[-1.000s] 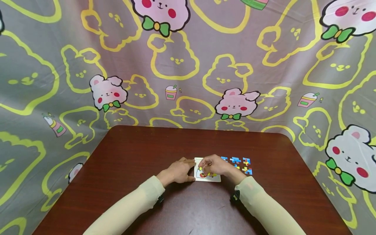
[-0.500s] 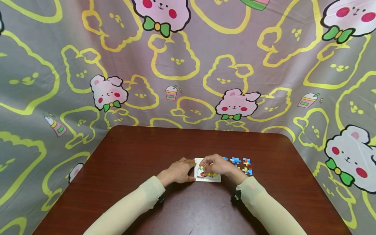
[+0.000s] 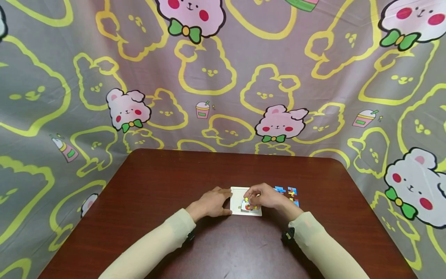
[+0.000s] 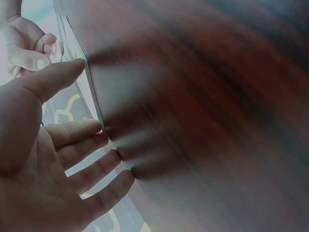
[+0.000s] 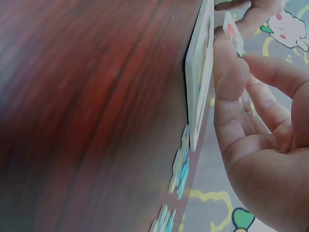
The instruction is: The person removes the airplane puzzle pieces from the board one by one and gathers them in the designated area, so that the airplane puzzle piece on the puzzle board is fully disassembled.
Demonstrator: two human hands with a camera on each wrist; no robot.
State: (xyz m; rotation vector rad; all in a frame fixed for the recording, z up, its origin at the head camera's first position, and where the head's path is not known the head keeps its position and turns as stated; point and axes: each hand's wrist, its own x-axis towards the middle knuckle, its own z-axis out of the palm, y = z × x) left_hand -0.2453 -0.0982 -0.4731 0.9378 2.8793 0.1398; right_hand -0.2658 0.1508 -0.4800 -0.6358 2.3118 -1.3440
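Note:
In the head view, my left hand [image 3: 213,202] lies at the left side of a white jigsaw puzzle board [image 3: 236,192]. The left wrist view has its thumb and index finger, nearly straight, touching the board's edge [image 4: 94,99]. Above the board, my right hand [image 3: 267,196] pinches a jigsaw puzzle piece [image 3: 245,204] between thumb and fingertips. That piece [image 5: 232,33] stands tilted and apart from the board [image 5: 194,82] in the right wrist view, with red on its printed face. My right hand partly covers the board's right half, where some coloured print shows.
Several blue and red jigsaw pieces [image 3: 292,192] lie on the brown table [image 3: 174,174] just right of the board, some hidden behind my right hand and forearm. A patterned grey curtain [image 3: 223,93] hangs around the table's back and sides.
My right hand has moved slightly to the right with the jigsaw piece, uncovering more of the board's left part and covering more loose pieces. My left hand has stayed in place.

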